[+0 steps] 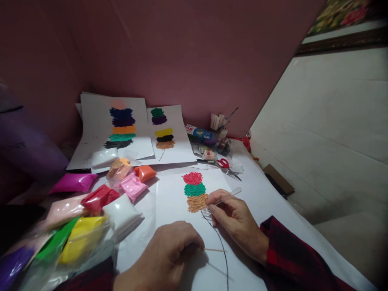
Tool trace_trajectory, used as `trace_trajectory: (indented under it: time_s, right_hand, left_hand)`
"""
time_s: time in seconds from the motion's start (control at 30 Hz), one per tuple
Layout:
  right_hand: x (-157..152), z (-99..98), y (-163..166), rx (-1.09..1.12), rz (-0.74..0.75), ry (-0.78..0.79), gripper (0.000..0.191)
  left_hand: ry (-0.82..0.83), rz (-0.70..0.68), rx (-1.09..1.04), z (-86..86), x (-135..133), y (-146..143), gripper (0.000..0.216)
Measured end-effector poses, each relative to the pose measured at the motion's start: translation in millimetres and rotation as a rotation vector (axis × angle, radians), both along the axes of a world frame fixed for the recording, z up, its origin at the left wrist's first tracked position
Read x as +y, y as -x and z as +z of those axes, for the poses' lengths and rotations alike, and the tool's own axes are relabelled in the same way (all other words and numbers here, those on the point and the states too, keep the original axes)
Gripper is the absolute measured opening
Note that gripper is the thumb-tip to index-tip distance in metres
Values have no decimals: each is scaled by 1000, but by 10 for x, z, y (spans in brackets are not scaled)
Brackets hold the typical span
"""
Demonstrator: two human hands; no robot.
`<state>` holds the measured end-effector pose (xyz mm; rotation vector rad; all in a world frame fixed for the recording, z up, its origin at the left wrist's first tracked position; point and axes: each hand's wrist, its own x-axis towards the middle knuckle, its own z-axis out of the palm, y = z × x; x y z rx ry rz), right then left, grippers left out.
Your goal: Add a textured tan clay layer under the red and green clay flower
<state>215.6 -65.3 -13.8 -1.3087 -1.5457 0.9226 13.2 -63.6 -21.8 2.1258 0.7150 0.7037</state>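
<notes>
A white sheet of paper point(169, 202) lies in front of me with red clay point(192, 178), green clay point(195, 189) and brown clay point(197, 203) stacked on it as ridged patches. My right hand point(235, 220) grips a clear plastic fork point(228, 196), its tines down at the brown clay's lower right edge. Pinched in my left hand point(165, 254) is a thin wooden toothpick point(216, 250), pointing right over the paper. A dark curved line point(222, 242) runs from the brown clay down to the paper's lower part; the toothpick's tip meets it in view.
Several coloured clay packets point(83, 238) crowd the left side. Behind stand two sheets with clay patches, a larger one point(93, 121) and a smaller one point(180, 121). Red-handled scissors point(223, 163) and another fork point(232, 173) lie at the back right, near a pink wall point(182, 48).
</notes>
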Motion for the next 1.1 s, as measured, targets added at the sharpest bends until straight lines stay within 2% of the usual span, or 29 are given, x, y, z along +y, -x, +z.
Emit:
trace_trajectory:
  time_s: [0.2, 0.5, 0.8, 1.1]
  right_hand:
    - [0, 9, 11, -45, -2, -19, 12]
    - [-2, 20, -4, -141, -16, -23, 25]
    - [-25, 62, -7, -153, -40, 0, 18]
    - [-21, -7, -43, 34, -120, -11, 12]
  left_hand:
    - [-11, -9, -4, -3, -5, 3, 13]
    - [-10, 6, -7, 3, 6, -12, 15]
    - [-1, 4, -4, 3, 2, -3, 15]
    - [16, 2, -4, -2, -4, -12, 13]
